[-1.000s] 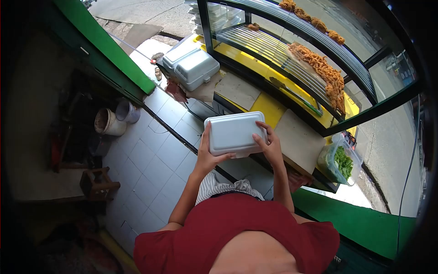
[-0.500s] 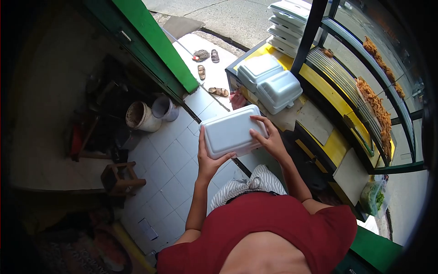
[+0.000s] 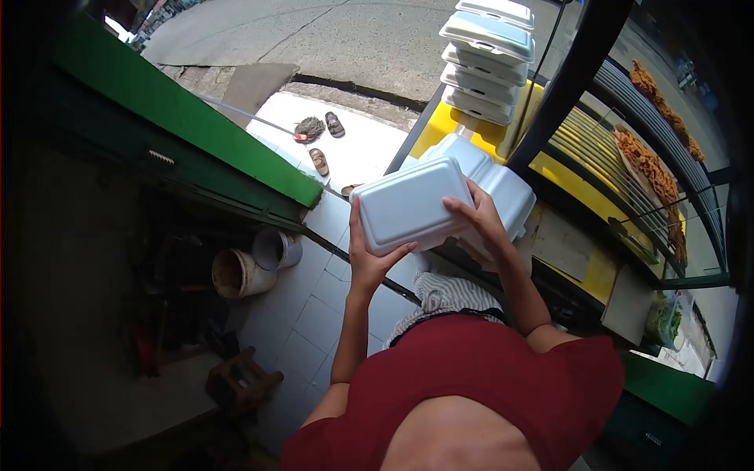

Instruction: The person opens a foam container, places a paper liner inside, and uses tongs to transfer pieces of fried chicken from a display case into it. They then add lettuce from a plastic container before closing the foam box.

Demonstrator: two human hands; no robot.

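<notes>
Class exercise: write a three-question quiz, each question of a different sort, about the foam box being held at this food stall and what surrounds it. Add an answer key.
1. True or false: the closed white foam box is gripped by the left hand and the right hand together.
2. Multiple choice: the fried food lies A) on the tiled floor, B) on a rack in the glass display case, C) in a bucket.
3. Fill in: the pair of buckets stands on the floor below the ____ coloured counter edge.

Key: 1 true; 2 B; 3 green.
</notes>
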